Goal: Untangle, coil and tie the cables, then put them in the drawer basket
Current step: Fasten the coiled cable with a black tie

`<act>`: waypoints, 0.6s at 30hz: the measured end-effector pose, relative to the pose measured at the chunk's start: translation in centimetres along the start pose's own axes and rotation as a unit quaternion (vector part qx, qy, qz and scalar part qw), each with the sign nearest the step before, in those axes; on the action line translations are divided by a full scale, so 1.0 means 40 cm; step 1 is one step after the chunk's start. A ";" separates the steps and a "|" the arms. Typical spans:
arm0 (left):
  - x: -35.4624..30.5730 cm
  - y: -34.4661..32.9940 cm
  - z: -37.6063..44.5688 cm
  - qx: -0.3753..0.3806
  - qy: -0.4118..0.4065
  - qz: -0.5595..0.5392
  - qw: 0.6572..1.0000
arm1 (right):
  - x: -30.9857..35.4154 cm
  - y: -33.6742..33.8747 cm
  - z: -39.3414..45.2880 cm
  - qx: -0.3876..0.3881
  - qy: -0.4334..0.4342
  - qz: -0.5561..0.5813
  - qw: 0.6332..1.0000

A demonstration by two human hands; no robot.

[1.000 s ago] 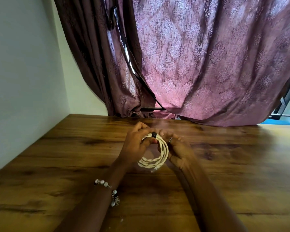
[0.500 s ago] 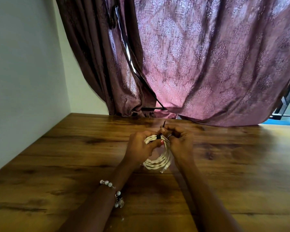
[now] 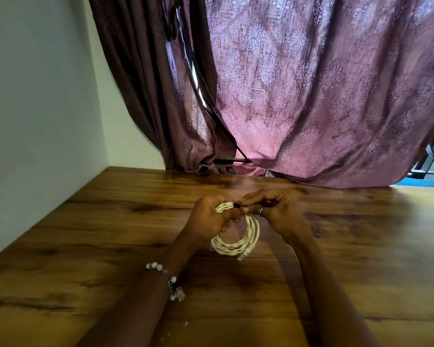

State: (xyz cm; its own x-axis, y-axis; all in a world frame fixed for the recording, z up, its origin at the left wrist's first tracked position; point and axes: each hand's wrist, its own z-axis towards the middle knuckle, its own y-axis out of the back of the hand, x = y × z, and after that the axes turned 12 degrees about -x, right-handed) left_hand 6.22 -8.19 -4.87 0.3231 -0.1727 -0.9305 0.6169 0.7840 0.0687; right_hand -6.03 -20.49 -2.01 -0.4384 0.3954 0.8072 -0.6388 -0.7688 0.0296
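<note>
Cream coiled cable (image 3: 238, 242) hangs above the wooden table (image 3: 105, 236), its top gripped by the left hand (image 3: 208, 217) while the right hand (image 3: 273, 211) pinches a black tie (image 3: 236, 206).

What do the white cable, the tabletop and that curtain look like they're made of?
The white cable looks braided or twisted, matte, probably fabric or plastic sheathing, with a clear plastic plug. The tabletop shows brown wood grain with a soft sheen, maybe laminate rather than solid wood. The curtain looks like woven fabric, slightly glossy, with a damask pattern.
</note>
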 end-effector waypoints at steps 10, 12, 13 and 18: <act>-0.021 0.005 -0.006 0.024 -0.016 0.037 0.999 | -0.002 0.015 -0.001 0.021 0.014 0.013 1.000; -0.026 0.008 -0.007 0.030 -0.019 0.039 0.999 | 0.001 0.029 0.000 0.024 0.017 -0.004 1.000; -0.029 0.008 -0.007 0.034 -0.024 0.040 0.998 | 0.002 0.034 0.001 0.024 0.017 -0.003 1.000; -0.037 0.008 -0.009 0.053 -0.041 0.051 0.996 | 0.004 0.018 0.000 0.042 0.007 0.022 0.999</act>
State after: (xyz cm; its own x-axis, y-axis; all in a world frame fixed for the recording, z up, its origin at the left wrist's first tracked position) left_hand 5.66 -7.46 -3.60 0.4434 -0.1466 -0.8843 0.6491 0.7329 0.2040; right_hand -6.57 -20.98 -1.88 -0.4735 0.3675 0.8004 -0.5647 -0.8241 0.0444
